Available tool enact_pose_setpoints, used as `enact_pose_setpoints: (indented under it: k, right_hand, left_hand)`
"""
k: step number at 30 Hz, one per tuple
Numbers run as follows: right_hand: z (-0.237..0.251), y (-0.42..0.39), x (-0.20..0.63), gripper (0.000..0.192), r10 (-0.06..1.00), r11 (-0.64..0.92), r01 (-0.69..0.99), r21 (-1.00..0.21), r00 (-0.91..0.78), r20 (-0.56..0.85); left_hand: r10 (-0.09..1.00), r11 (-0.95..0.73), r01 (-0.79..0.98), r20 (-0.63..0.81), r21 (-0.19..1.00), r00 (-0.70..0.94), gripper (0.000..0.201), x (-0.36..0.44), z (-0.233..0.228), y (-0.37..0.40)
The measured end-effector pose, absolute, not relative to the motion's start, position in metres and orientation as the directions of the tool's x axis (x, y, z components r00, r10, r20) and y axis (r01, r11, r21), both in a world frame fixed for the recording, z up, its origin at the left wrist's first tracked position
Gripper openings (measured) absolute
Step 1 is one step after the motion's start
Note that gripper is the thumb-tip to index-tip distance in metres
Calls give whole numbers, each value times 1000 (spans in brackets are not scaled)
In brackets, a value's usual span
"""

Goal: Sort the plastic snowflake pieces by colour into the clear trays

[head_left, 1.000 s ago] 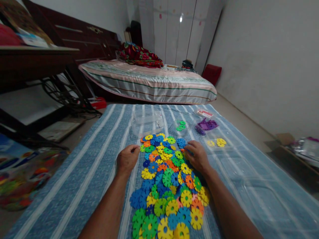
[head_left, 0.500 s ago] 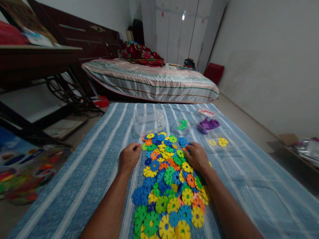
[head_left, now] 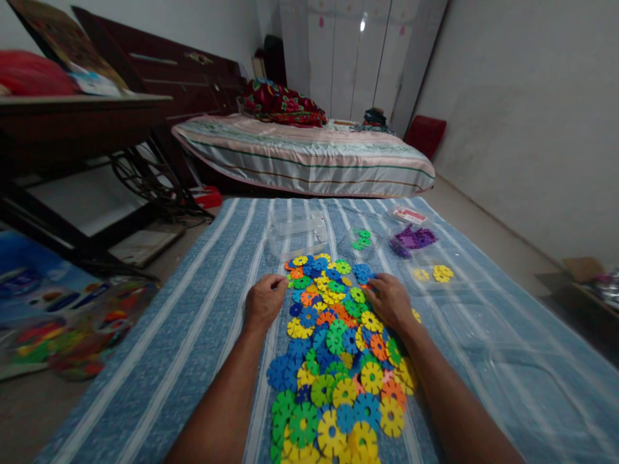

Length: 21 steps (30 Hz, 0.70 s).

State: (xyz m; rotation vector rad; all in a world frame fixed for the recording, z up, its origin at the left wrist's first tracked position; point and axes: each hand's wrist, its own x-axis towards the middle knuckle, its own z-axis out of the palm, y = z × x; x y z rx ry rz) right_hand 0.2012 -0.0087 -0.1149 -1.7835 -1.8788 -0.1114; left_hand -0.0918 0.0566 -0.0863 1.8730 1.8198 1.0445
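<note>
Yellow, green, blue and orange discs (head_left: 335, 336) lie in a big messy pile between our hands and run back toward our body. They have little cuts round the edge, a bit like flowers. Lying there, they are easy for both hands to reach. Our hands are apart, one on each side of the pile's far end. Our left hand (head_left: 265, 301) has its fingers curled in, with the tips at the left edge. Our right hand (head_left: 389, 301) bends its fingers over the right edge, near a blue disc (head_left: 362, 272). We cannot tell if either hand pinches a piece, because the fingers hide that spot.

Past our left hand, a clear box (head_left: 275, 242) sits just beyond the pile. Past our right hand are green discs (head_left: 362, 240), purple bits (head_left: 414, 238) and yellow discs (head_left: 442, 273). Each kind has its own clear dish, maybe so the colours don't get mixed up. A striped cloth (head_left: 203, 290) covers the table under it all.
</note>
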Motion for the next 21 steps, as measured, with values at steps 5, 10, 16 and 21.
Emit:
enact_pose_setpoints:
  k: [5,10,16,21]
  right_hand:
    - [-121,-8,207,24,895,159,923,-350,15,446]
    - [-122,-8,208,24,891,154,909,-387,41,451]
    - [-124,-8,210,27,903,145,891,-429,58,426]
    - [-126,-8,210,26,893,164,879,-448,61,446]
  left_hand:
    - [931,-324,636,357,701,81,22,-85,-86,52]
    - [882,-464,658,382,593,277,14,-80,-88,45]
    - [863,-505,660,317,557,393,22,-79,-90,35]
    - [873,-483,673,255,560,415,32,-80,-91,34]
